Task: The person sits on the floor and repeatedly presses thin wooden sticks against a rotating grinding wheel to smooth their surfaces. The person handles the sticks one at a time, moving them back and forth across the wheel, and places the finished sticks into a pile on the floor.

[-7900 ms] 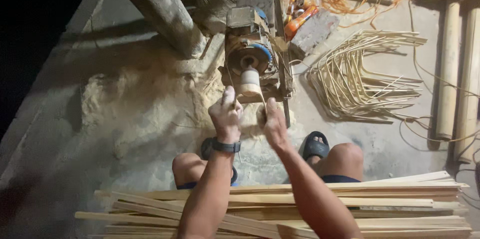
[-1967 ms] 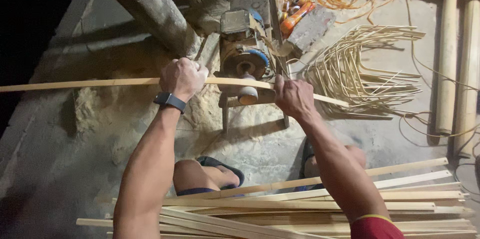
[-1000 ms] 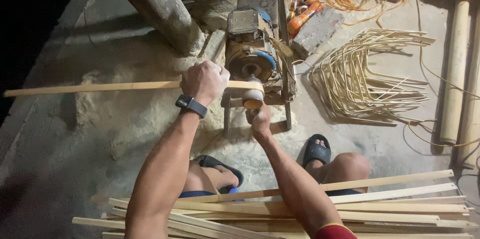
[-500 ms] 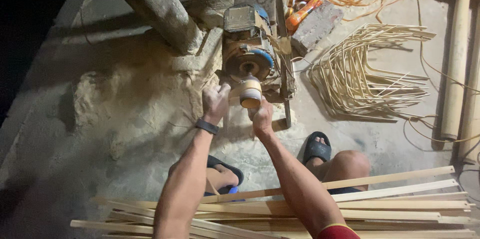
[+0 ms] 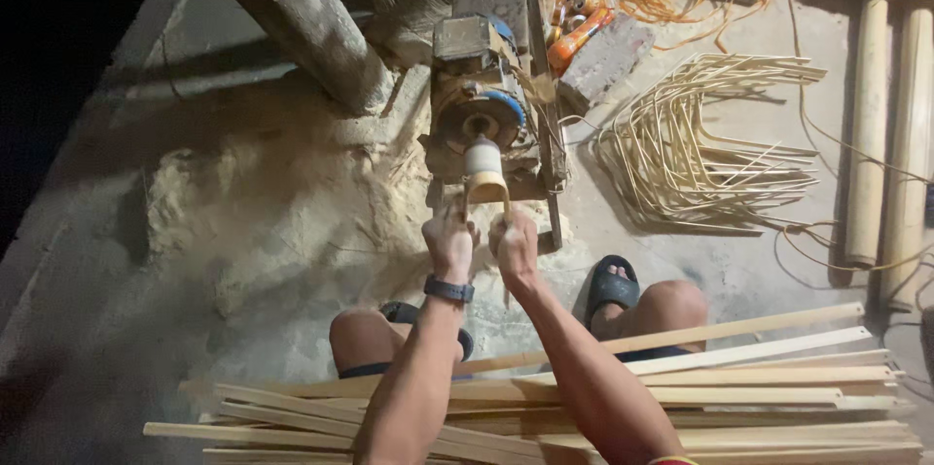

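Observation:
My left hand (image 5: 449,243), with a dark watch on its wrist, and my right hand (image 5: 516,246) are close together just below the pale sanding drum (image 5: 484,165) of a small motor machine (image 5: 482,107). Both hands have their fingers curled. A thin pale strip (image 5: 505,217) pokes up from my right fingers beside the drum. What my left fingers pinch is hidden. A stack of long wooden strips (image 5: 681,397) lies across my knees.
A heap of sawdust (image 5: 272,222) spreads to the left of the machine. A thick log (image 5: 292,17) leans at the upper left. A bundle of bent thin cane (image 5: 691,149) and two pale poles (image 5: 885,134) lie to the right. My sandalled foot (image 5: 613,285) is on the floor.
The long strip my left hand held out to the left a second ago is gone from view. My left hand has come in beside my right hand under the drum.

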